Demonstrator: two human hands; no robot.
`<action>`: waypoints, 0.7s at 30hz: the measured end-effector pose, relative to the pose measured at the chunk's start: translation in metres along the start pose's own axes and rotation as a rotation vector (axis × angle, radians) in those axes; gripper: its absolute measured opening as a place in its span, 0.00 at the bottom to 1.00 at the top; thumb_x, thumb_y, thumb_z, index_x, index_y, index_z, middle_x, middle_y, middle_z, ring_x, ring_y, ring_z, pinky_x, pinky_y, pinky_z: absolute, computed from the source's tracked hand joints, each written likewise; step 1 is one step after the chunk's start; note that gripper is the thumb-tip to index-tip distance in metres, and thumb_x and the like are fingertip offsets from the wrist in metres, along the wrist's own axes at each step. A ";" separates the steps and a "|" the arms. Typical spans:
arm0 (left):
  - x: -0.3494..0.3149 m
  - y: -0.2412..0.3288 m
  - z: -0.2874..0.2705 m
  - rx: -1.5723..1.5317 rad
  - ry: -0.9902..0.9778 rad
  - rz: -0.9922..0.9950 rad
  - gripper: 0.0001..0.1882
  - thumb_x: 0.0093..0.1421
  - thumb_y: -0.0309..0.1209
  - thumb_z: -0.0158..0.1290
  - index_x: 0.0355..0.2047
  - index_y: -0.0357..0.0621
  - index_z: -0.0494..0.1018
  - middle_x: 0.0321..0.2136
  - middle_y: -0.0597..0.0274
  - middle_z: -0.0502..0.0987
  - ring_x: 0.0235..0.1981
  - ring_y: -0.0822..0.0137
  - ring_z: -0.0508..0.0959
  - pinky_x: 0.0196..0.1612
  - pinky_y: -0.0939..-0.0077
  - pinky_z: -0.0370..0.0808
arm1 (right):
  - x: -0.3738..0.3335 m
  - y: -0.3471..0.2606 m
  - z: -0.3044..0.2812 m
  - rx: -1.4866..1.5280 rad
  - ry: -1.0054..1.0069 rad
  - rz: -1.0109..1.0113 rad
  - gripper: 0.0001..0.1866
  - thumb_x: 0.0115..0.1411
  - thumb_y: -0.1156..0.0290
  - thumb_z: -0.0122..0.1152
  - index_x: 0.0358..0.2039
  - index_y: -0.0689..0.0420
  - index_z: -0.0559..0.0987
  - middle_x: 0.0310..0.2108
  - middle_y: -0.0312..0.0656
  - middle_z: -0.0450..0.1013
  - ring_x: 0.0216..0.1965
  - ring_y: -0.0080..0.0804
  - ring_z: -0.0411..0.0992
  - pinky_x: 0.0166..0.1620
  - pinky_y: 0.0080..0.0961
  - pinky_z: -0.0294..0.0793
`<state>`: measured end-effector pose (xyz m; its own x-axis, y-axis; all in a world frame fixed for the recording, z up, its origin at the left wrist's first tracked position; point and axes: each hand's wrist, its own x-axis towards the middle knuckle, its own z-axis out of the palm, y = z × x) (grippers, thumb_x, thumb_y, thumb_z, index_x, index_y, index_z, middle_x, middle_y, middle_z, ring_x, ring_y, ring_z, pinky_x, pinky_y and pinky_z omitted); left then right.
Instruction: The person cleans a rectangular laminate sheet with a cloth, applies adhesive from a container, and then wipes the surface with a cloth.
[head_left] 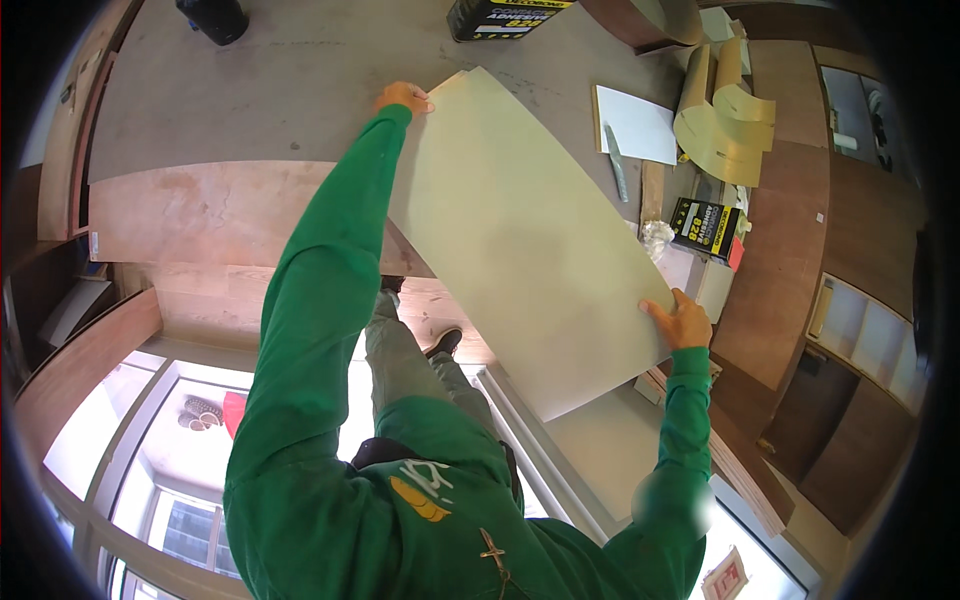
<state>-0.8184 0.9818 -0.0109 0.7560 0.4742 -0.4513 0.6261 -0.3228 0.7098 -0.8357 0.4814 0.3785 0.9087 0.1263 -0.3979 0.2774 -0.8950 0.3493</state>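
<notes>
Here, 2 hands grip a large pale laminate sheet (520, 240) held tilted above the grey surface (250, 90): the left hand (403, 97) pinches its far corner, the right hand (683, 322) clasps its near right edge. Curled yellowish offcuts (720, 115) and an adhesive can (500, 17) lie beyond.

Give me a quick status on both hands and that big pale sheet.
Left hand grips the pale sheet at its far corner. Right hand grips its near edge. Sheet held tilted over the workbench; adhesive can beyond it.
</notes>
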 end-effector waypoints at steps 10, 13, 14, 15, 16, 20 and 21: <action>-0.014 0.011 -0.005 0.032 0.087 -0.069 0.19 0.46 0.43 0.68 0.40 0.60 0.84 0.40 0.64 0.84 0.45 0.60 0.82 0.51 0.66 0.77 | 0.018 -0.009 -0.015 0.005 -0.086 0.021 0.33 0.50 0.36 0.63 0.41 0.53 0.82 0.34 0.52 0.80 0.38 0.53 0.79 0.41 0.47 0.76; -0.019 0.012 -0.007 0.028 0.128 -0.065 0.19 0.46 0.42 0.67 0.41 0.60 0.84 0.40 0.64 0.84 0.45 0.59 0.82 0.51 0.66 0.77 | 0.022 -0.010 -0.016 0.005 -0.102 0.021 0.32 0.50 0.37 0.64 0.42 0.53 0.82 0.34 0.52 0.80 0.39 0.53 0.79 0.42 0.46 0.76; -0.019 0.013 -0.007 0.024 0.133 -0.072 0.18 0.46 0.42 0.67 0.41 0.60 0.84 0.40 0.64 0.84 0.45 0.59 0.82 0.51 0.66 0.77 | 0.023 -0.010 -0.016 0.003 -0.111 0.021 0.32 0.50 0.37 0.64 0.42 0.52 0.82 0.34 0.52 0.80 0.39 0.53 0.79 0.43 0.46 0.76; -0.020 0.014 -0.006 0.019 0.137 -0.078 0.18 0.46 0.42 0.67 0.41 0.60 0.84 0.40 0.64 0.84 0.45 0.59 0.82 0.51 0.65 0.77 | 0.024 -0.009 -0.015 0.021 -0.098 -0.001 0.32 0.50 0.37 0.64 0.42 0.52 0.82 0.35 0.52 0.80 0.39 0.53 0.79 0.43 0.46 0.76; -0.020 0.015 -0.005 0.027 0.141 -0.084 0.18 0.47 0.41 0.67 0.41 0.60 0.84 0.40 0.64 0.84 0.45 0.59 0.82 0.51 0.66 0.77 | 0.024 -0.007 -0.014 0.040 -0.085 -0.023 0.32 0.49 0.37 0.64 0.42 0.52 0.82 0.35 0.52 0.81 0.39 0.53 0.79 0.43 0.46 0.76; -0.017 0.016 -0.004 0.088 0.149 -0.089 0.18 0.47 0.41 0.68 0.40 0.61 0.84 0.41 0.64 0.84 0.45 0.60 0.82 0.51 0.66 0.77 | 0.032 -0.005 -0.013 0.089 -0.117 -0.033 0.31 0.49 0.38 0.65 0.42 0.52 0.83 0.36 0.52 0.81 0.40 0.52 0.79 0.44 0.47 0.76; -0.017 0.016 -0.003 0.108 0.147 -0.086 0.17 0.47 0.41 0.68 0.40 0.61 0.84 0.41 0.64 0.84 0.46 0.60 0.82 0.51 0.66 0.77 | 0.033 -0.004 -0.013 0.082 -0.116 -0.032 0.31 0.48 0.38 0.65 0.41 0.52 0.83 0.36 0.52 0.81 0.40 0.52 0.79 0.44 0.47 0.76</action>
<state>-0.8212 0.9712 0.0099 0.6682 0.6153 -0.4182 0.7096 -0.3583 0.6067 -0.8030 0.4950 0.3750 0.8565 0.1089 -0.5046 0.2745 -0.9239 0.2666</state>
